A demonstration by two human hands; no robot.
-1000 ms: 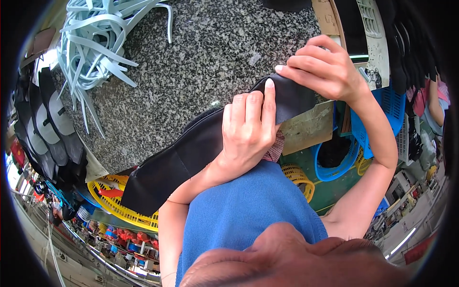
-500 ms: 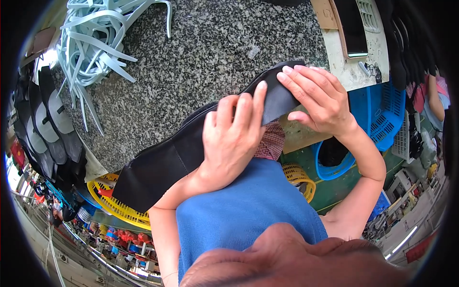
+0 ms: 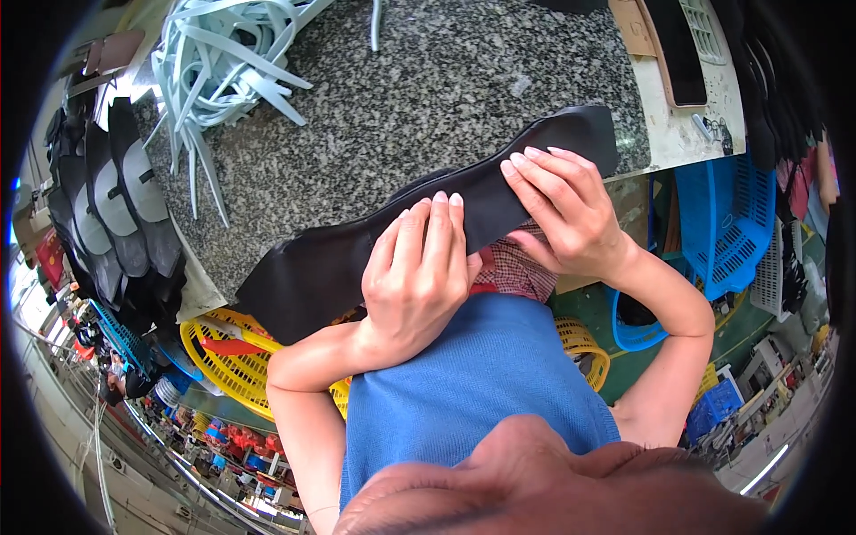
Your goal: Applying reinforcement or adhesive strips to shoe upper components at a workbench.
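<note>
A long, curved black piece of leather-like material (image 3: 490, 203) lies across the near edge of the speckled stone tabletop (image 3: 428, 98). Its far edge is a raised, doubled seam, and both ends flare wider. My left hand (image 3: 416, 272) grips the near edge around the middle, fingers close together on top and the thumb mostly hidden below. Farther right, my right hand (image 3: 571, 214) holds the same piece, fingers curved over its upper face and the thumb at the near edge. The left end of the piece hangs past the table edge.
Pale blue strips (image 3: 227, 67) lie heaped at the far left. A phone (image 3: 679, 58) rests on a board at the far right. Black pieces with grey patches (image 3: 116, 205) hang at the left. Below the table stand a yellow basket (image 3: 227, 366) and blue baskets (image 3: 727, 223).
The black piece has turned over or been laid flatter, and its right end now shows. My left hand straightened its fingers, and my right hand moved down and nearer the left.
</note>
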